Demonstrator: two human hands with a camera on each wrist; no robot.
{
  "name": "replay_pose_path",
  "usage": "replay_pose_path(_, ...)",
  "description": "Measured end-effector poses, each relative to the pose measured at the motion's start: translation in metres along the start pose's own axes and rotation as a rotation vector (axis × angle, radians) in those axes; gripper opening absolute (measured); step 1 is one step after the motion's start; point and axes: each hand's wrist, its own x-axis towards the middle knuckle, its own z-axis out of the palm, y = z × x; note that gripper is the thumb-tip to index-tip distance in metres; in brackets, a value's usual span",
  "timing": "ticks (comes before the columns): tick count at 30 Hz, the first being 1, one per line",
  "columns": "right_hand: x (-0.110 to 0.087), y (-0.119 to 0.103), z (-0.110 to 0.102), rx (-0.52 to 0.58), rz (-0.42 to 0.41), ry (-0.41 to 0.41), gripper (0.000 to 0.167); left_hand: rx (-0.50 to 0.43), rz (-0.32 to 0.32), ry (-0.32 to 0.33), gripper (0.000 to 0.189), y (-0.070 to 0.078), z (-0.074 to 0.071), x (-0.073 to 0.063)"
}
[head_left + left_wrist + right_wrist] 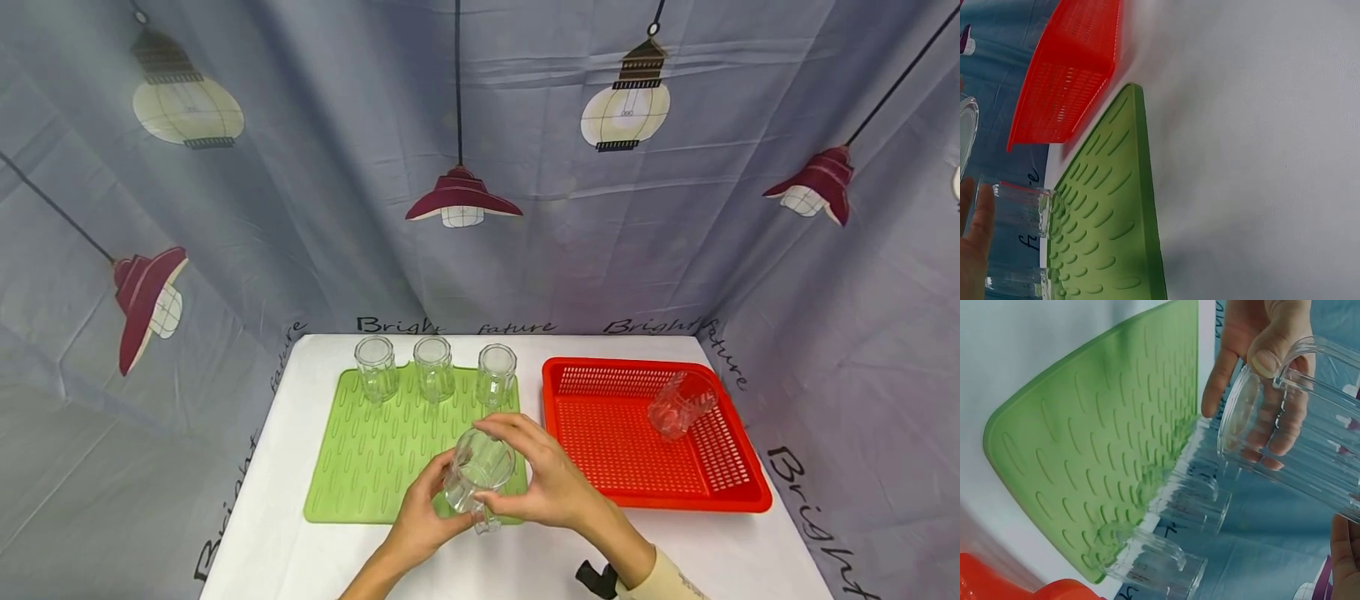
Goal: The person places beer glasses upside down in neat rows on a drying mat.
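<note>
A clear glass mug [480, 468] is held between both hands above the near right part of a green ridged mat [360, 467]. My left hand [427, 515] grips its lower end, the thumb near the handle, in the head view. My right hand [551, 479] spans the other end with thumb and fingers. In the right wrist view the mug [1316, 434] is tilted, with the left hand [1241, 337] around one end and a bit of the right hand [1342, 556] at the other. The left wrist view shows only part of the left hand [975, 244].
Three clear glass mugs stand in a row along the mat's far edge: a left mug [377, 371], a middle mug [433, 371] and a right mug [496, 377]. A red basket [615, 502] at the right holds another mug [678, 406], leaning. A black object [596, 578] lies near the right sleeve.
</note>
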Motion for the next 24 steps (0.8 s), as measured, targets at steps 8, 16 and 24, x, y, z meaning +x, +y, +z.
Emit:
replay_pose_path(8,-0.001,0.001,0.0,-0.008,-0.011,-0.004,0.085,-0.009,0.0,0.015,0.09,-0.001,0.002,-0.002)
replay_pose_path(16,-0.002,0.001,-0.004,0.014,0.019,-0.01,0.084,-0.006,-0.029,0.033,0.091,0.002,-0.002,-0.004)
replay_pose_path(24,-0.008,0.011,-0.01,0.08,0.037,0.004,0.084,-0.003,0.033,0.019,0.089,0.005,-0.012,-0.004)
